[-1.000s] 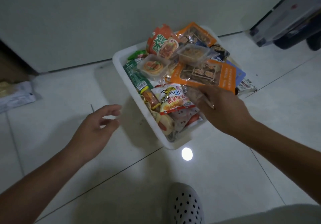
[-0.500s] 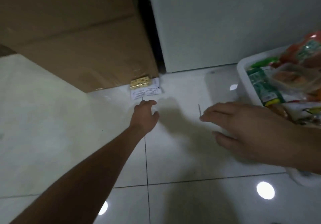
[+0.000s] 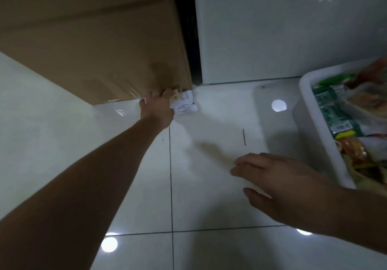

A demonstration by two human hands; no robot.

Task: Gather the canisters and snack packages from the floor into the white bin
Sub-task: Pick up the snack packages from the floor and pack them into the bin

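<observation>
our left hand is stretched far out across the floor, right at the bottom corner of the big cardboard box. its fingers are down on a white snack package that lies on the tiles against the foot of the box, next to the dark gap between the box and the white cabinet. there's a yellowish bit at the package's top edge by our fingertips. can't really tell if we've actually got a grip on it or are just touching it, the hand covers the left end.

our right hand is loose and empty, fingers spread, hovering low over the floor just beside the white bin. the bin sits at the right edge of the view, near the cabinet, and it's packed already: a green packet along the near wall, some orange and red wrappers further along, all kinda blurry. a thin dark mark shows on the tile between the two hands.
</observation>
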